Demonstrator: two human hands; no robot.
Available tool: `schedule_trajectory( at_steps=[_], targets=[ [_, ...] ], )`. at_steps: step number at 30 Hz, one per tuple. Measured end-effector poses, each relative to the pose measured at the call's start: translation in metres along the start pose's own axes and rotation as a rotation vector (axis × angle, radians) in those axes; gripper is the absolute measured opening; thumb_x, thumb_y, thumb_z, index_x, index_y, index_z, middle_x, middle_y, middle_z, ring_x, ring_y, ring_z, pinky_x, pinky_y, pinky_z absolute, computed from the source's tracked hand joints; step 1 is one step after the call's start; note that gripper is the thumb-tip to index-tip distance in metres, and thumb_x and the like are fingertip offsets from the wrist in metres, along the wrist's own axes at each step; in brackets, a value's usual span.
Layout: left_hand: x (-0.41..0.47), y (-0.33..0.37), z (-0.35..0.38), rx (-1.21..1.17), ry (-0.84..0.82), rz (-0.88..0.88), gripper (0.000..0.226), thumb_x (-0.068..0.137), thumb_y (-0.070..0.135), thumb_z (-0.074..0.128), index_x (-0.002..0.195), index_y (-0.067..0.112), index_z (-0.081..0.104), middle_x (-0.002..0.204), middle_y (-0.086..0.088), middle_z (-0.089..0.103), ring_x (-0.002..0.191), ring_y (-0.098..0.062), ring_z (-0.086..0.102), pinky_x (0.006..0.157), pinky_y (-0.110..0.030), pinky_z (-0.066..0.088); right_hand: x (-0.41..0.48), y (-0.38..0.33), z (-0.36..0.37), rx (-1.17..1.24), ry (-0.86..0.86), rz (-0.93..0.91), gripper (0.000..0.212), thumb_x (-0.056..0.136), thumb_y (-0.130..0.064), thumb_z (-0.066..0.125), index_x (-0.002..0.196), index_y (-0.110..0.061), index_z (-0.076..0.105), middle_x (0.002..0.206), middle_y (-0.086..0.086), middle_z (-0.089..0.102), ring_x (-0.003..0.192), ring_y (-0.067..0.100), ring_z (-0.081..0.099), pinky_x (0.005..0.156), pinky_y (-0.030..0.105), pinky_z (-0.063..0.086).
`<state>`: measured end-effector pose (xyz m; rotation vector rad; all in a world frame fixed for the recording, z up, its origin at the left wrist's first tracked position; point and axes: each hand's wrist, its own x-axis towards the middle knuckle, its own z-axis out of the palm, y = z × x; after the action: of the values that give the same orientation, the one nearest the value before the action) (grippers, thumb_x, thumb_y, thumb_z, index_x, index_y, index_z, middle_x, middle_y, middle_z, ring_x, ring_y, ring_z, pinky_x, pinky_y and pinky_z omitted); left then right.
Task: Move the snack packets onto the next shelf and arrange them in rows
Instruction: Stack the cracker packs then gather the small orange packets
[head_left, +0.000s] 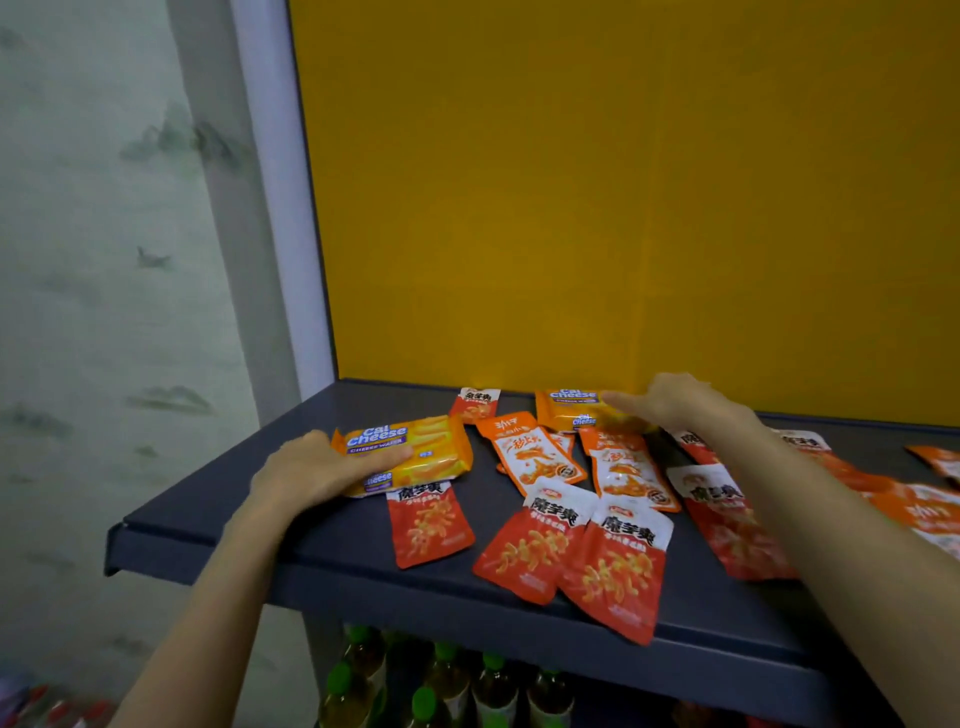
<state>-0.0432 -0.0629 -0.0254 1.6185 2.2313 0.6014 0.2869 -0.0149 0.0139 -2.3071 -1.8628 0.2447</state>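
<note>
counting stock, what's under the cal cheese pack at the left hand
A second Cal Cheese pack lies under the top Cal Cheese pack, only its front edge showing. The left hand covers their left ends; the rest is hidden.

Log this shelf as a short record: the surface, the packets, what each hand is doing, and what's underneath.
surface: dark grey shelf, yellow back panel
layout: packets scattered and overlapping, not in rows
front: red packets
middle: orange packets
left hand: holds the left end of the near Cal Cheese pack
right hand: fingers straight, over the far Cal Cheese pack by the back panel; contact unclear
below: green-capped bottles
</note>
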Motion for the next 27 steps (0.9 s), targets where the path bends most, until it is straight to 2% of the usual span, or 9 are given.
schedule_trajectory(
  at_steps=[5, 9, 11, 15, 18, 21, 24, 25, 27],
  targets=[
    [0.015, -0.003, -0.002, -0.222, -0.092, 0.041, 0.124, 0.019, 0.081, 0.061, 0.118, 0.008, 0.047, 0.117, -0.009, 0.059, 0.101, -0.023, 0.058, 0.088, -0.038, 0.048, 0.017, -0.010, 0.012, 0.057, -0.072, 0.085, 0.091, 0.075, -0.074, 0.048, 0.135, -0.005, 0.044, 0.145, 0.016, 0.041, 0.128, 0.036, 0.043, 0.105, 0.042, 0.039],
    [0.019, -0.007, -0.009, -0.394, -0.175, 0.114, 0.129, -0.002, 0.072, 0.071, 0.108, 0.010, 0.042, 0.099, -0.003, 0.061, 0.082, -0.011, 0.058, 0.064, -0.027, 0.044, 0.026, -0.017, 0.014, 0.164, -0.063, 0.117, 0.085, 0.075, -0.062, 0.060, 0.131, 0.000, 0.046, 0.139, 0.016, 0.048, 0.123, 0.033, 0.049, 0.096, 0.037, 0.042],
    [0.021, -0.010, -0.012, -0.461, -0.216, 0.136, 0.117, -0.004, 0.073, 0.072, 0.094, 0.017, 0.043, 0.093, 0.000, 0.061, 0.079, -0.009, 0.058, 0.059, -0.024, 0.042, 0.027, -0.021, 0.012, 0.263, -0.082, 0.139, 0.079, 0.076, -0.053, 0.066, 0.129, 0.001, 0.047, 0.135, 0.015, 0.052, 0.118, 0.031, 0.052, 0.091, 0.035, 0.043],
    [0.029, -0.019, -0.010, -0.576, -0.187, 0.158, 0.081, 0.021, 0.061, 0.083, 0.084, 0.029, 0.043, 0.092, 0.004, 0.061, 0.084, -0.011, 0.060, 0.066, -0.026, 0.047, 0.027, -0.025, 0.011, 0.467, -0.203, 0.189, 0.077, 0.077, -0.042, 0.070, 0.135, -0.001, 0.040, 0.140, 0.014, 0.047, 0.125, 0.031, 0.047, 0.102, 0.037, 0.038],
    [0.037, -0.027, -0.006, -0.689, -0.105, 0.193, 0.051, 0.057, 0.037, 0.085, 0.096, 0.024, 0.055, 0.095, 0.000, 0.066, 0.088, -0.019, 0.064, 0.074, -0.033, 0.052, 0.031, -0.025, 0.013, 0.528, -0.141, 0.230, 0.085, 0.071, -0.042, 0.076, 0.136, -0.002, 0.039, 0.142, 0.015, 0.044, 0.128, 0.032, 0.044, 0.101, 0.038, 0.038],
    [0.041, -0.031, -0.006, -0.811, -0.083, 0.202, 0.049, 0.070, 0.023, 0.077, 0.112, 0.015, 0.053, 0.098, -0.005, 0.065, 0.083, -0.019, 0.064, 0.066, -0.031, 0.054, 0.033, -0.027, 0.011, 0.598, -0.030, 0.238, 0.084, 0.064, -0.033, 0.083, 0.131, -0.001, 0.045, 0.134, 0.016, 0.052, 0.119, 0.033, 0.052, 0.093, 0.038, 0.044],
    [0.045, -0.033, -0.008, -0.942, -0.060, 0.203, 0.045, 0.076, 0.016, 0.073, 0.115, 0.015, 0.050, 0.104, -0.008, 0.064, 0.078, -0.016, 0.063, 0.058, -0.027, 0.053, 0.032, -0.030, 0.009, 0.699, 0.089, 0.204, 0.058, 0.065, -0.020, 0.084, 0.111, -0.001, 0.056, 0.110, 0.014, 0.062, 0.093, 0.029, 0.060, 0.070, 0.037, 0.051],
    [0.045, -0.033, -0.010, -0.985, -0.050, 0.208, 0.043, 0.077, 0.014, 0.072, 0.114, 0.014, 0.050, 0.106, -0.010, 0.063, 0.078, -0.016, 0.063, 0.055, -0.026, 0.055, 0.029, -0.031, 0.007, 0.695, 0.159, 0.187, 0.057, 0.064, -0.021, 0.085, 0.110, -0.002, 0.058, 0.108, 0.013, 0.064, 0.091, 0.029, 0.061, 0.070, 0.037, 0.052],
    [0.046, -0.033, -0.015, -1.071, -0.049, 0.232, 0.041, 0.080, 0.011, 0.068, 0.116, 0.010, 0.049, 0.110, -0.013, 0.063, 0.077, -0.017, 0.064, 0.050, -0.022, 0.057, 0.018, -0.033, -0.001, 0.630, 0.323, 0.183, 0.066, 0.063, -0.025, 0.085, 0.117, -0.002, 0.055, 0.120, 0.016, 0.062, 0.106, 0.032, 0.060, 0.087, 0.040, 0.050]
  ],
)
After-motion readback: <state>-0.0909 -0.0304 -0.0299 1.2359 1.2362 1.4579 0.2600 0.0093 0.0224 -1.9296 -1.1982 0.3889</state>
